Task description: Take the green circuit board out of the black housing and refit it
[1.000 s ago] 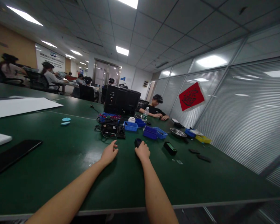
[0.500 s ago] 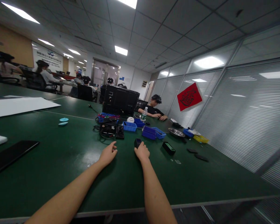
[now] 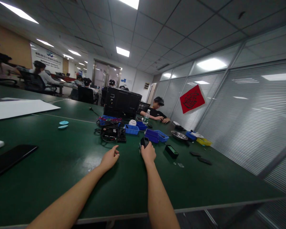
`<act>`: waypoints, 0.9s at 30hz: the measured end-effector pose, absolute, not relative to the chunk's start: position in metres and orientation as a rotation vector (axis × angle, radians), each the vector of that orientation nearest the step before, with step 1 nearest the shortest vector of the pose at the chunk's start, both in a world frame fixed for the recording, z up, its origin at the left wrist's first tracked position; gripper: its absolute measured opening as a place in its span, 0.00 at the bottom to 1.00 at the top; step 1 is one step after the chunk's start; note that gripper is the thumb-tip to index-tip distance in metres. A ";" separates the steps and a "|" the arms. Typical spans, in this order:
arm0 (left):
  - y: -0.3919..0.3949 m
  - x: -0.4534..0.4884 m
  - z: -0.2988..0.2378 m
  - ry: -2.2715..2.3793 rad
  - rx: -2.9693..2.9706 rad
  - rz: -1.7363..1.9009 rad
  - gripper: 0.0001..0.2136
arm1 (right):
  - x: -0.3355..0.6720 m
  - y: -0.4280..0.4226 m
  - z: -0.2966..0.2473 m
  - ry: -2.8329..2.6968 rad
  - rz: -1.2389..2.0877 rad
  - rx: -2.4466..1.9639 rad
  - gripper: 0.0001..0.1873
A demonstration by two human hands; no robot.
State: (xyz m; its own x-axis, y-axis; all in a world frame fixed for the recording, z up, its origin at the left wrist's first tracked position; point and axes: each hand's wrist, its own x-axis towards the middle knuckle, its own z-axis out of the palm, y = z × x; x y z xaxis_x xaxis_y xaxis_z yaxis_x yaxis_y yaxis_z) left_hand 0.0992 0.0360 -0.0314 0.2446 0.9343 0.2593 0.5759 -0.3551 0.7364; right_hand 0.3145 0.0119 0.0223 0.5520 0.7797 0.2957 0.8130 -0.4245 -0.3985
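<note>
An open-plan office workshop is shown: a long green tabletop point(image 3: 62, 165), blue parts bins point(image 3: 133, 129), glass partitions point(image 3: 240, 117), seated co-workers point(image 3: 154, 112).

Head view – low over the green table point(image 3: 62, 178), facing forward (hands near).

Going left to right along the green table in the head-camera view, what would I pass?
Flat black slab → light-blue discs → left hand → right hand gripping a black device → black box → yellow bin.
</note>
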 end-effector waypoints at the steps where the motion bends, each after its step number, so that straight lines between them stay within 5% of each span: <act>1: 0.036 0.099 -0.032 1.371 2.032 0.941 0.24 | 0.314 0.011 0.024 -1.254 -0.149 -2.209 0.30; 4: 0.037 0.100 -0.033 1.375 2.045 0.927 0.24 | 0.312 0.012 0.024 -1.210 -0.168 -1.939 0.30; 12: 0.033 0.100 -0.028 1.384 2.047 0.907 0.24 | 0.293 0.033 0.006 -0.767 1.056 -1.342 0.15; 17: 0.035 0.100 -0.032 1.364 2.061 0.933 0.24 | 0.292 0.027 0.011 -0.632 1.402 -1.257 0.21; 21: 0.038 0.101 -0.036 1.368 2.067 0.937 0.24 | 0.293 0.023 0.008 -0.801 1.320 -1.482 0.24; 27: 0.038 0.101 -0.035 1.370 2.064 0.927 0.24 | 0.300 0.018 0.014 -1.244 0.653 -2.155 0.18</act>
